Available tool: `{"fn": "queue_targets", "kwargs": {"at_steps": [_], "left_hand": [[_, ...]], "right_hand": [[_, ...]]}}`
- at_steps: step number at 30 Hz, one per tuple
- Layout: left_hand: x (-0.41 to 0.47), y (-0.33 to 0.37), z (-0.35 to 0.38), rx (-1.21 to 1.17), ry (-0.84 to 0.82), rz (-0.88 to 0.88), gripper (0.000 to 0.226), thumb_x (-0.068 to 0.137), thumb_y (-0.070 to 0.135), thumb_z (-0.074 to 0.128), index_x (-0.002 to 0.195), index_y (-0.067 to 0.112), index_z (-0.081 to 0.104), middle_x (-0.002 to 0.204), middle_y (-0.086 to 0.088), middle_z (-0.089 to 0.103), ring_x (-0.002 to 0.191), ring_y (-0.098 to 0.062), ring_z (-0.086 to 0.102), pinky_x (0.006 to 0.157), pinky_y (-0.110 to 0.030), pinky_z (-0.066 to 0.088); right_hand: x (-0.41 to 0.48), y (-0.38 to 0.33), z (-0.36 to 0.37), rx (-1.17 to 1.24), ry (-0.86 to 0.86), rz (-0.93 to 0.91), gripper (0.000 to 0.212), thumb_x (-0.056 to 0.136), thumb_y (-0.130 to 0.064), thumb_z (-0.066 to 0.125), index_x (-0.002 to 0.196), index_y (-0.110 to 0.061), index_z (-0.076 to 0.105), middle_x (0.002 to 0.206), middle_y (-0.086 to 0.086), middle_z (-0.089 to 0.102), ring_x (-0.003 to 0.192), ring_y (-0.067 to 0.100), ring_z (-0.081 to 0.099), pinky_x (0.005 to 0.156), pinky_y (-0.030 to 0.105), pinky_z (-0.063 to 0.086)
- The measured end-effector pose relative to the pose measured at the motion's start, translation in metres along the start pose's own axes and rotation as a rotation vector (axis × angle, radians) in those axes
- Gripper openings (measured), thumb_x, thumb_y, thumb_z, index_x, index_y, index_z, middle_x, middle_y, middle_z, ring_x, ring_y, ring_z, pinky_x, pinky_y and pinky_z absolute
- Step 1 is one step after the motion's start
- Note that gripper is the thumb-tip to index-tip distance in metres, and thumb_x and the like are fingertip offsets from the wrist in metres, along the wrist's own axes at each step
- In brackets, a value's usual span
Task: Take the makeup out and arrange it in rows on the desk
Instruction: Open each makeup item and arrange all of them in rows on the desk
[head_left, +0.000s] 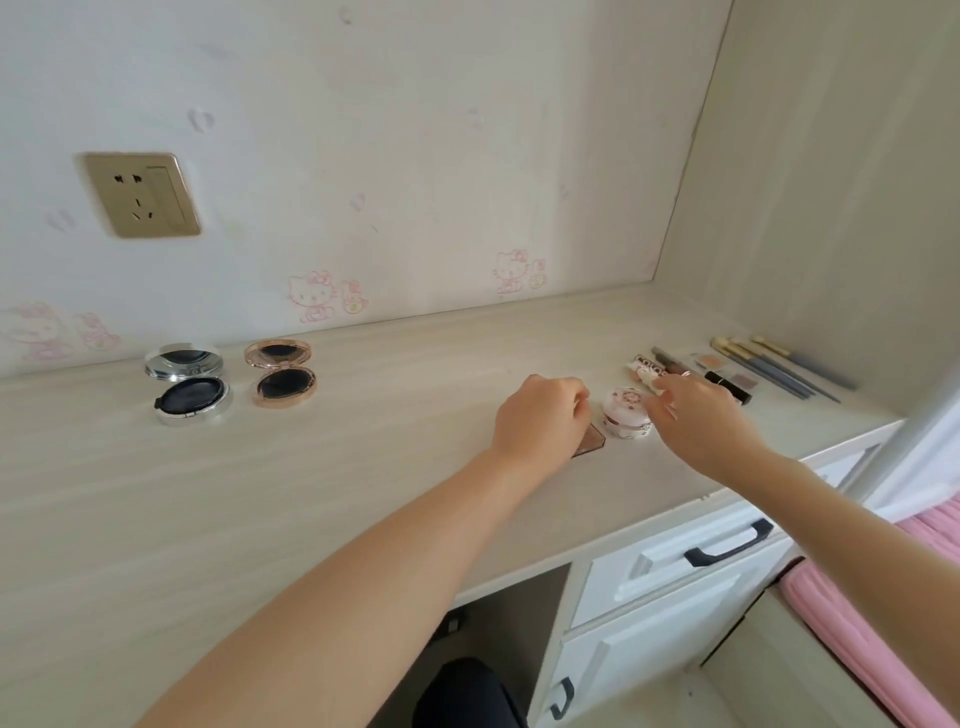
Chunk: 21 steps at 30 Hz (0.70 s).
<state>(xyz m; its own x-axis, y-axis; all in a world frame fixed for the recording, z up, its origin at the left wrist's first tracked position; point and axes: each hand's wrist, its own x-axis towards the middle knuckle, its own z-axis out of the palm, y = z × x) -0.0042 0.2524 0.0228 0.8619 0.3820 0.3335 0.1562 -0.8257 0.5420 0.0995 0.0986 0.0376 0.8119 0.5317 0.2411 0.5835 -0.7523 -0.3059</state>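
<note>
My left hand (543, 415) has its fingers curled over a flat brown translucent case (592, 441) lying on the pale wood desk (363, 467); only a corner of the case shows. Just to its right sits a small round pink-and-white jar (623, 413). My right hand (701, 415) reaches over beside the jar, its fingers pinching a white patterned tube (647, 371). Further left lie two open compacts, a silver one (187, 384) and a rose-gold one (283, 371). At the right are a black lipstick (732, 387), small palettes (743, 382) and several brushes (779, 364).
A beige wall socket (143, 195) sits on the cartoon-patterned back wall. A side panel (831, 208) closes the desk on the right. White drawers with black handles (727, 545) are below the desk's right end, a pink bed cover (883, 623) beyond them.
</note>
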Motion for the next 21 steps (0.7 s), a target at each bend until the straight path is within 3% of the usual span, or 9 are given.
{"fn": "queue_targets", "kwargs": {"at_steps": [4,6,11,15,19,21], "left_hand": [[0.024,0.017,0.013,-0.069,-0.048,-0.074,0.028,0.094,0.023,0.046,0.112,0.019,0.067,0.113,-0.006,0.067,0.115,-0.024,0.050,0.090,-0.037,0.047],[0.034,0.022,0.019,-0.049,-0.100,-0.122,0.029,0.095,0.026,0.046,0.112,0.013,0.065,0.114,-0.011,0.065,0.116,-0.028,0.050,0.089,-0.038,0.047],[0.043,0.023,0.032,-0.049,-0.216,-0.211,0.047,0.097,0.039,0.046,0.098,-0.005,0.062,0.099,-0.025,0.064,0.106,-0.041,0.052,0.081,-0.042,0.045],[0.044,0.026,0.035,-0.105,-0.235,-0.243,0.053,0.096,0.040,0.047,0.102,-0.012,0.058,0.105,-0.033,0.061,0.106,-0.044,0.053,0.081,-0.044,0.046],[0.038,0.031,0.036,-0.119,-0.216,-0.193,0.050,0.097,0.034,0.047,0.098,-0.015,0.056,0.101,-0.034,0.061,0.105,-0.047,0.053,0.081,-0.047,0.045],[0.033,0.034,0.035,-0.117,-0.185,-0.158,0.047,0.097,0.031,0.049,0.094,-0.016,0.057,0.098,-0.034,0.060,0.104,-0.047,0.051,0.078,-0.046,0.043]], "right_hand": [[0.010,0.010,0.004,0.055,-0.062,0.085,0.028,0.094,-0.034,0.044,0.096,-0.015,0.064,0.088,0.004,0.062,0.095,0.031,0.058,0.074,0.035,0.044],[0.013,0.012,0.006,0.082,-0.083,0.090,0.029,0.094,-0.036,0.043,0.095,-0.018,0.066,0.081,0.000,0.059,0.089,0.028,0.056,0.070,0.032,0.040],[0.017,0.007,0.007,0.111,-0.136,0.114,0.034,0.096,-0.032,0.042,0.077,-0.013,0.063,0.070,0.005,0.059,0.082,0.030,0.056,0.069,0.033,0.042],[0.017,0.003,0.004,0.151,-0.169,0.143,0.037,0.097,-0.025,0.044,0.068,-0.006,0.058,0.063,0.006,0.052,0.075,0.028,0.053,0.065,0.032,0.036],[0.012,0.005,0.001,0.248,-0.178,0.150,0.036,0.096,-0.026,0.048,0.077,0.000,0.065,0.064,0.007,0.054,0.071,0.026,0.053,0.063,0.032,0.037],[0.009,0.008,0.000,0.336,-0.178,0.148,0.030,0.096,-0.027,0.051,0.085,-0.004,0.068,0.072,0.009,0.063,0.077,0.027,0.058,0.068,0.034,0.046]]}}
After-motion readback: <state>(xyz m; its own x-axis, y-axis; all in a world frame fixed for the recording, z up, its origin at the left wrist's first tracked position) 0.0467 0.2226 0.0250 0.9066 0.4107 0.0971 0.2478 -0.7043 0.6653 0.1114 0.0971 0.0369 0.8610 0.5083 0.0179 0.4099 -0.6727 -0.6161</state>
